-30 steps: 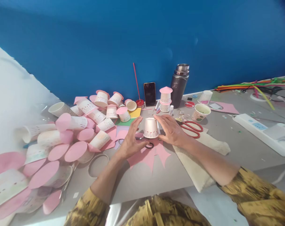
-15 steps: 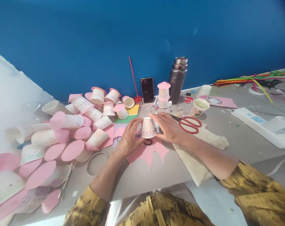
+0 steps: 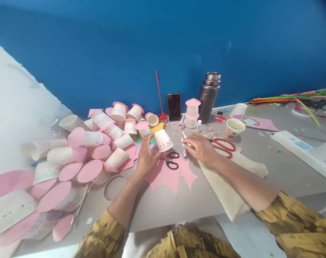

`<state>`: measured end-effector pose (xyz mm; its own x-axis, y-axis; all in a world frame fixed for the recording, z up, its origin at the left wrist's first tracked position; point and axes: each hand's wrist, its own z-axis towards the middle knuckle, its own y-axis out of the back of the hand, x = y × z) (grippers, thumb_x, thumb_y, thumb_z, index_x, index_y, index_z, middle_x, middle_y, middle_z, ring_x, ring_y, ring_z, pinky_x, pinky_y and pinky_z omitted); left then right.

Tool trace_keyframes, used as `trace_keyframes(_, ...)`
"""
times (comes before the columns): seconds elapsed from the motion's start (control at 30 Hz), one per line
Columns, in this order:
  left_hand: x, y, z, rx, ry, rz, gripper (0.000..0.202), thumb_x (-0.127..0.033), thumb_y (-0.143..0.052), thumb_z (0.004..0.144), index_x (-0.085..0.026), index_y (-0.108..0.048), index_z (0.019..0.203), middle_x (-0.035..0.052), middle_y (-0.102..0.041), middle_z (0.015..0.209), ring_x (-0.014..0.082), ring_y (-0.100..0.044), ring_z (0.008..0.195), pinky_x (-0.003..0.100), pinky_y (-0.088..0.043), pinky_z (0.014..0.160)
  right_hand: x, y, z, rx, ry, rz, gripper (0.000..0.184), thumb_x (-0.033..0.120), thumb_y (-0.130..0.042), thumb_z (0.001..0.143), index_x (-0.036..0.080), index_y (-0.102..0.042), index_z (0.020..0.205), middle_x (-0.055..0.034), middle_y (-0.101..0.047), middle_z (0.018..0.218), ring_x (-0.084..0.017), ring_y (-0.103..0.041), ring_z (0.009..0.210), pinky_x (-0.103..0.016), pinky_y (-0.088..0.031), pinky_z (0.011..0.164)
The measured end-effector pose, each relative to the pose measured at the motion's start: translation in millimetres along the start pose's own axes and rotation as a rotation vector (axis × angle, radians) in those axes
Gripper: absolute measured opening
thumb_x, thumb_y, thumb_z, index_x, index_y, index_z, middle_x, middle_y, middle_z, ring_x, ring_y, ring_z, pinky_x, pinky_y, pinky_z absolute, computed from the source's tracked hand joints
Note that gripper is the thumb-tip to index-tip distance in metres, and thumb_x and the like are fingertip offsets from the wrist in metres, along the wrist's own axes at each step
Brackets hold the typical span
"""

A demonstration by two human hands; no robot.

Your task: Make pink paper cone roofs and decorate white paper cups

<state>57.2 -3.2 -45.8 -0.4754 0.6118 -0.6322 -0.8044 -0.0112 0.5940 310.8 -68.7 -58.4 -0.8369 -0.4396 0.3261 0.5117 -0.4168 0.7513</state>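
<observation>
In the head view, my left hand (image 3: 147, 154) grips a white paper cup (image 3: 163, 140) by its side. The cup is upside down, slightly tilted, with small red and purple drawings around its lower band. To its right, my right hand (image 3: 202, 147) is closed with bent fingers on a white marker (image 3: 186, 136). A second marker with a purple end (image 3: 184, 152) lies just beside those fingertips. Below the cup, black-handled scissors (image 3: 172, 165) rest on cut pink paper (image 3: 164, 179); their blades are mostly hidden. Red-handled scissors (image 3: 224, 146) lie beyond my right wrist.
Many decorated cups with pink paper discs (image 3: 90, 171) are heaped at the left. A phone (image 3: 174, 106), stacked cups (image 3: 192, 113) and a dark flask (image 3: 209, 96) stand by the blue wall. At right are a cloth (image 3: 230, 190), a patterned cup (image 3: 233, 128) and a power strip (image 3: 304, 154).
My right hand has come off the cup and moved right beside the markers. My left hand keeps the cup, now tilted and shifted left. The black scissor handles are more exposed.
</observation>
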Motion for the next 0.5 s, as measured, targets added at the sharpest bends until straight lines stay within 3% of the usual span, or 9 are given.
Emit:
trace_keyframes(0.1,1,-1.3,-1,-0.019,-0.008,0.014,0.068,-0.017,-0.07,0.077,-0.024,-0.044,0.139,0.0132,-0.054,0.142,0.0317,-0.053,0.133,0.051,-0.045,0.11,0,0,0,0.032,0.0,-0.001,0.014,0.017,-0.061,0.094,0.021,-0.074,0.093,-0.0074,-0.076,0.085,-0.024,-0.065,0.086,-0.037,-0.051,0.08)
trace_keyframes(0.3,0,-0.1,0,-0.033,0.007,0.004,0.067,-0.015,-0.071,0.075,-0.021,-0.045,0.136,0.0144,-0.054,0.142,0.0316,-0.051,0.135,0.049,-0.043,0.111,4,-7,2,0.145,0.084,-0.013,0.015,0.015,-0.064,0.091,0.019,-0.074,0.102,-0.0077,-0.078,0.099,-0.025,-0.063,0.093,-0.037,-0.048,0.087)
trace_keyframes(0.5,-5,2.1,0,-0.038,0.106,-0.099,0.068,-0.014,-0.07,0.075,-0.023,-0.046,0.138,0.0118,-0.056,0.142,0.0301,-0.053,0.133,0.049,-0.046,0.109,0,-8,2,0.216,0.078,-0.083,0.017,0.016,-0.061,0.095,0.019,-0.075,0.085,-0.0071,-0.076,0.083,-0.023,-0.061,0.086,-0.037,-0.045,0.086)
